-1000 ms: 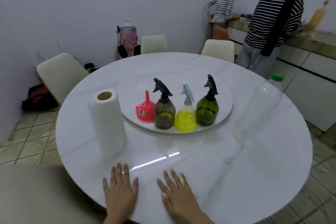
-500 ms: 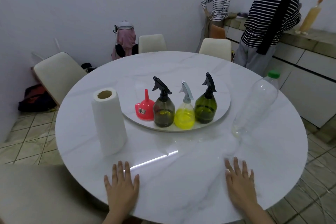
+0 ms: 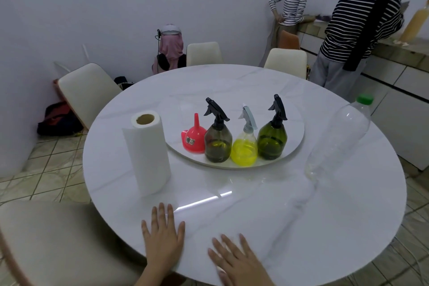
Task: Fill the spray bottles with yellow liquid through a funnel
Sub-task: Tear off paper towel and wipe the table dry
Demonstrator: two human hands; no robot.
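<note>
Three spray bottles stand in a row on a round white turntable [image 3: 292, 148]: a dark brown one [image 3: 217, 144], a clear one [image 3: 245, 150] with yellow liquid in its lower half, and a green one [image 3: 272, 140]. A red funnel [image 3: 193, 138] sits upside down to their left. A big clear plastic bottle [image 3: 336, 144] with a green cap stands at the right. My left hand [image 3: 163, 237] and my right hand [image 3: 236, 260] lie flat on the marble table [image 3: 278, 211] near its front edge, fingers straight, holding nothing.
A paper towel roll [image 3: 146, 155] stands upright left of the turntable. Cream chairs [image 3: 88, 90] ring the table. Two people in striped tops [image 3: 357, 28] stand at a counter at the back right. A bag lies on the tiled floor at left.
My right hand has slid left along the table's front edge, back beside my left hand. The left hand stays put. The bottles and funnel have not moved.
</note>
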